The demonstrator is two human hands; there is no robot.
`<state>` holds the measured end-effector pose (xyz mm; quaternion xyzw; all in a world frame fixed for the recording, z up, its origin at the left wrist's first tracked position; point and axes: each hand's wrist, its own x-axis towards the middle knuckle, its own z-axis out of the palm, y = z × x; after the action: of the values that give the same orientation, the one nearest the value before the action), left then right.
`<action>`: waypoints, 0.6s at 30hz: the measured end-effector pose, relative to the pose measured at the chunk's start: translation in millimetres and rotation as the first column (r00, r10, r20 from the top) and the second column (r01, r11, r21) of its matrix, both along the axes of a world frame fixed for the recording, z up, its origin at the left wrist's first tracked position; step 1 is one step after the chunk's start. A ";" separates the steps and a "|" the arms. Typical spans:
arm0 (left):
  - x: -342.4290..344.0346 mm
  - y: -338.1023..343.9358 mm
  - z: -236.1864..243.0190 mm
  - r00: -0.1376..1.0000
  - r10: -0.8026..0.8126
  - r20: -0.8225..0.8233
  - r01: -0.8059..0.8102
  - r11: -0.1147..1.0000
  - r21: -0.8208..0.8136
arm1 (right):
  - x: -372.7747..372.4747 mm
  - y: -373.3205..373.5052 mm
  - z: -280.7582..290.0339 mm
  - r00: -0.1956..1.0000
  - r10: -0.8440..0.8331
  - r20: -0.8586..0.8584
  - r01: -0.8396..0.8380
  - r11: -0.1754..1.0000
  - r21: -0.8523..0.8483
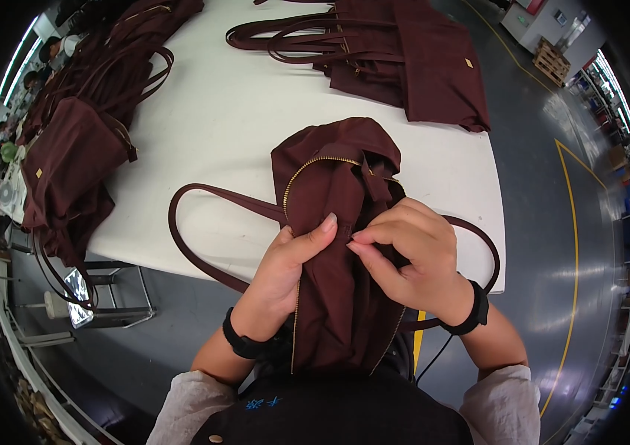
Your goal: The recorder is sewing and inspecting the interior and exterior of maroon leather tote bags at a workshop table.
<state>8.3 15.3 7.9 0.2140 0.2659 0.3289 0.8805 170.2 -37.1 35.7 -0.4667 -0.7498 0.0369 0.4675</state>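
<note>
In front of me a maroon fabric bag [330,311] lies partly on the table, its near end reaching my body. Its gold-toothed zipper [302,172] is undone, so the inside lining shows. My left hand [289,259] grips the bag's left side, with the thumb pressed on the fabric inside and the fingers hidden beneath. Thumb and index finger of my right hand [411,252] pinch together over the lining near the middle of the opening; whatever is between them is too small to make out. A long handle [196,194] loops out on the left, another [487,245] on the right.
The white table [204,141] carries a stack of maroon bags [434,67] at the far right and a heap of similar bags [70,148] on the left. A metal-legged stool [111,297] stands below the left edge. Grey floor [530,222] with yellow lines extends right.
</note>
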 end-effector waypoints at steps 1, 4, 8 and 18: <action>-0.1 -0.4 0.7 1.000 -0.005 0.006 0.004 1.000 0.025 | -1.1 -0.7 -1.1 1.000 -0.020 -0.020 0.020 1.000 0.016; -1.1 -2.2 -0.3 0.999 0.003 -0.048 0.000 0.998 0.060 | -3.9 -2.4 -1.9 0.997 -0.048 -0.054 0.050 0.998 0.041; -2.5 -3.1 -1.3 0.999 0.006 -0.054 0.000 0.994 0.112 | -10.0 -7.0 0.3 0.990 -0.100 -0.094 0.100 0.995 -0.009; -6.3 -11.2 -0.7 0.983 0.164 -0.088 -0.089 0.828 0.553 | -29.1 -21.2 4.5 0.894 -0.225 -0.388 0.117 0.952 -0.283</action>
<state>2.0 4.1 7.2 0.4594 0.2319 0.4339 0.7395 141.2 -58.3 40.2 -0.5681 -0.5778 0.1889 0.5547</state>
